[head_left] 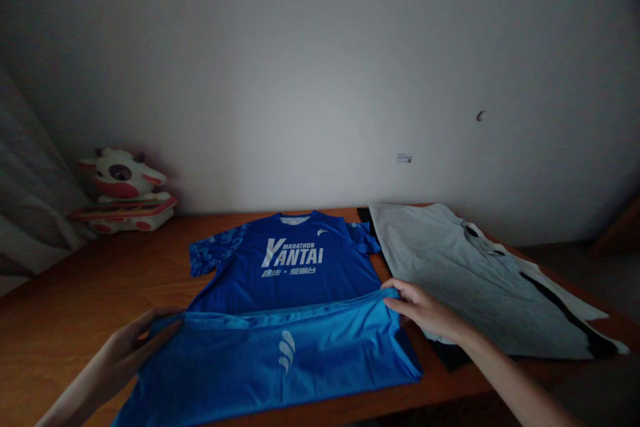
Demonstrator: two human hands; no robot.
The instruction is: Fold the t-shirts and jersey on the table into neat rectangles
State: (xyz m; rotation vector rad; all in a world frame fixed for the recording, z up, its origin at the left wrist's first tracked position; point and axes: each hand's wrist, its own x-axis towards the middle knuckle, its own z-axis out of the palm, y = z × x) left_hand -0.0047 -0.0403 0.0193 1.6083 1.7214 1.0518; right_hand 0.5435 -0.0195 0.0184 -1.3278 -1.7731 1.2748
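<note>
A blue sports T-shirt [285, 280] with white "MARATHON YANTAI" lettering lies flat on a wooden table [100, 287], chest side up, collar toward the wall. Its lower part is folded up, showing the lighter blue inside with a small white logo. My left hand [131, 340] grips the left end of the folded hem, fingers closed on the cloth. My right hand [425, 310] pinches the right end of the same hem, next to a grey garment.
A stack of clothes [475, 280] lies to the right, a grey garment on top with dark and white ones beneath. A red-and-white plush toy [123, 190] sits at the back left against the wall. A curtain [25, 200] hangs at far left.
</note>
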